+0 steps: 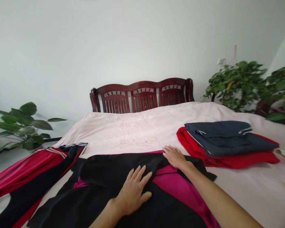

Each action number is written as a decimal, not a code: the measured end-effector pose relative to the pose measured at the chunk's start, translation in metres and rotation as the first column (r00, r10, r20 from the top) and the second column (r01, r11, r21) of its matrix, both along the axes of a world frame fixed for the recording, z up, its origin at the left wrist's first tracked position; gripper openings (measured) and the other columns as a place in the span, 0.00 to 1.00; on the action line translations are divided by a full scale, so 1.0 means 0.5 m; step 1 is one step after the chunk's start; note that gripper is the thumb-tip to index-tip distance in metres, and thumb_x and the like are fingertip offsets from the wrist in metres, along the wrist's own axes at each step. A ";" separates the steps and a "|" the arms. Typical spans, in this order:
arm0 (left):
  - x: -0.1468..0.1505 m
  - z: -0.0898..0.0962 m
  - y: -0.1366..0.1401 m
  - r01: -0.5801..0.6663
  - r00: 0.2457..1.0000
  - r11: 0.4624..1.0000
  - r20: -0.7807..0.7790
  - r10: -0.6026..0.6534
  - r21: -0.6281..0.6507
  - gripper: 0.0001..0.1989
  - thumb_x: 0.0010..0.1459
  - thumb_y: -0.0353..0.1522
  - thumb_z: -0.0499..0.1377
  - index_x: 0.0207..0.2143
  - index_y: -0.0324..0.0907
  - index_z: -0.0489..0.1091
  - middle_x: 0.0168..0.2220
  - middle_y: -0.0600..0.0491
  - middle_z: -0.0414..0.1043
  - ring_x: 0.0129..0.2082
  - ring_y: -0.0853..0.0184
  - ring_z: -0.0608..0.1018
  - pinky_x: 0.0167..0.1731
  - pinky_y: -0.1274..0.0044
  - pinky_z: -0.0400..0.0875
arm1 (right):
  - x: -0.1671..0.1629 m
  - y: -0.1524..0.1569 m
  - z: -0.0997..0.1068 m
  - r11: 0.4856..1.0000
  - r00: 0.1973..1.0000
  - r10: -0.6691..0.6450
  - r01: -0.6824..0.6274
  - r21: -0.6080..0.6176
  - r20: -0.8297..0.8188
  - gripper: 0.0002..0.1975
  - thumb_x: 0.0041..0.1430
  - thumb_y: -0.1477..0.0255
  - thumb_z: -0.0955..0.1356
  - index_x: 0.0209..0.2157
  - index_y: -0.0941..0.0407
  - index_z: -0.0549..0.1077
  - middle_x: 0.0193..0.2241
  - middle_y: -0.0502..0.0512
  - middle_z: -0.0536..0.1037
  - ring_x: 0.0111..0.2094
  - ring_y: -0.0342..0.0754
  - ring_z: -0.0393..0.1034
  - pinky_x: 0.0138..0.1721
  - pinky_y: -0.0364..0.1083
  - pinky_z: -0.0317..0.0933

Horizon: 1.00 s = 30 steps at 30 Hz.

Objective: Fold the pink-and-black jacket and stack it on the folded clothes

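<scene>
A black garment with magenta panels (104, 202) lies spread over the near part of the bed, its upper part folded over. On its black cloth rests my left hand (134, 191), palm down with the fingers spread. Farther up and to the right, my right hand (174, 156) lies flat at the garment's far edge, where a strip of magenta shows. Neither hand grips the cloth. The garment's near end runs out of view at the bottom.
To the right sit a folded dark blue garment (228, 141) and a red one (237, 161) beneath it. At left lies a red and navy striped jacket (38, 167). Pale pink bedding (137, 133) covers the bed. Beyond stands a wooden bench back (142, 93), with potted plants (239, 82) at the sides.
</scene>
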State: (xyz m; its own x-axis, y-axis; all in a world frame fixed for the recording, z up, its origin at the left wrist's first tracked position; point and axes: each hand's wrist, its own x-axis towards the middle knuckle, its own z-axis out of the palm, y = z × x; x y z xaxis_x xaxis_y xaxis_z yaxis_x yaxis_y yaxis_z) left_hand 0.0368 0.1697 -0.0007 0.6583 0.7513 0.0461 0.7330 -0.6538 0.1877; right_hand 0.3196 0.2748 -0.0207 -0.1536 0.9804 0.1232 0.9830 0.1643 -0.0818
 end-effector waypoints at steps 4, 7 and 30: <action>-0.009 0.014 0.005 0.032 0.996 0.993 0.088 -0.022 -0.111 0.36 0.60 0.48 0.56 0.68 0.53 0.51 0.71 0.45 0.44 0.69 0.51 0.49 0.64 0.51 0.47 | -0.014 0.012 0.024 0.999 0.999 -0.041 0.041 -0.002 0.008 0.22 0.66 0.71 0.57 0.57 0.55 0.70 0.61 0.60 0.67 0.64 0.57 0.56 0.62 0.61 0.47; -0.040 0.043 0.014 0.052 0.951 0.980 0.308 0.010 -0.190 0.28 0.63 0.45 0.54 0.63 0.50 0.61 0.67 0.47 0.57 0.66 0.58 0.60 0.63 0.61 0.56 | -0.053 0.003 0.044 0.998 0.999 -0.031 0.031 0.062 0.010 0.23 0.63 0.76 0.57 0.58 0.58 0.70 0.61 0.62 0.67 0.65 0.58 0.53 0.65 0.60 0.41; -0.423 0.062 0.122 -0.893 0.446 0.440 0.055 0.893 0.095 0.28 0.59 0.45 0.54 0.59 0.45 0.65 0.54 0.39 0.68 0.53 0.47 0.73 0.48 0.60 0.68 | -0.107 -0.024 -0.015 0.974 0.974 0.225 -0.224 0.031 -0.034 0.29 0.66 0.57 0.53 0.64 0.53 0.61 0.66 0.58 0.59 0.68 0.56 0.46 0.67 0.59 0.38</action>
State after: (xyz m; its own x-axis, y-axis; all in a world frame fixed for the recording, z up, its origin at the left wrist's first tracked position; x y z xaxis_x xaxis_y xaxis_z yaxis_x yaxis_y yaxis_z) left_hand -0.1747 0.2310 0.0304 -0.3742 0.9146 0.1534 0.9223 0.3498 0.1646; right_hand 0.2659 0.2630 -0.0282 -0.3644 0.9177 0.1585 0.9172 0.3831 -0.1096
